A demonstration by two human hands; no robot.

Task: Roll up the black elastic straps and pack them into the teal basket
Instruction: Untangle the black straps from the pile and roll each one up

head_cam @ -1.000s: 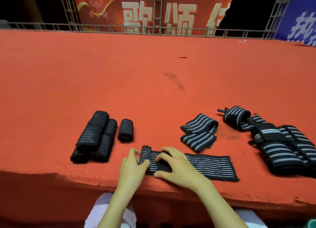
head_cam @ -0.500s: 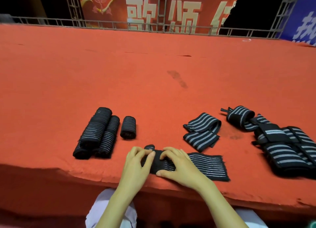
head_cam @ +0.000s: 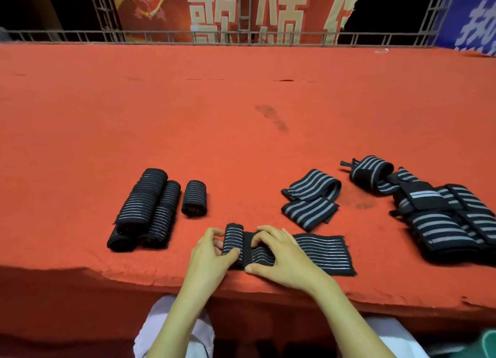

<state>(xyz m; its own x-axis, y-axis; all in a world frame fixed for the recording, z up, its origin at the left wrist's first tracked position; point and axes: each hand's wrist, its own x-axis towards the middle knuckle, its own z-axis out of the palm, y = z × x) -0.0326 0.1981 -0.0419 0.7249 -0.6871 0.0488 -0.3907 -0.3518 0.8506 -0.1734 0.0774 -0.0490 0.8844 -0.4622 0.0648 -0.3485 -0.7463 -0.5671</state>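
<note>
Strap in work: black elastic strap with thin grey stripes [head_cam: 322, 253], at 6 o'clock on the near edge of the red felt-covered table [head_cam: 241, 116]. Its left end is rolled and the rest lies flat.
My left hand [head_cam: 212, 253]: thumb and fingers curled round the rolled end.
My right hand [head_cam: 284, 258]: bent fingers and thumb grip the strap just beside the roll.
Done: cluster of finished black rolls [head_cam: 145, 210] at 10 o'clock.
Left: folded striped strap [head_cam: 311, 199] at 1 o'clock; heap of unrolled straps [head_cam: 442, 218] at 3 o'clock.
Basket: only a teal corner [head_cam: 489, 343] shows at 5 o'clock, too little to identify.
Judgement: rolling is roughly half done, and packing seems not yet begun.
</note>
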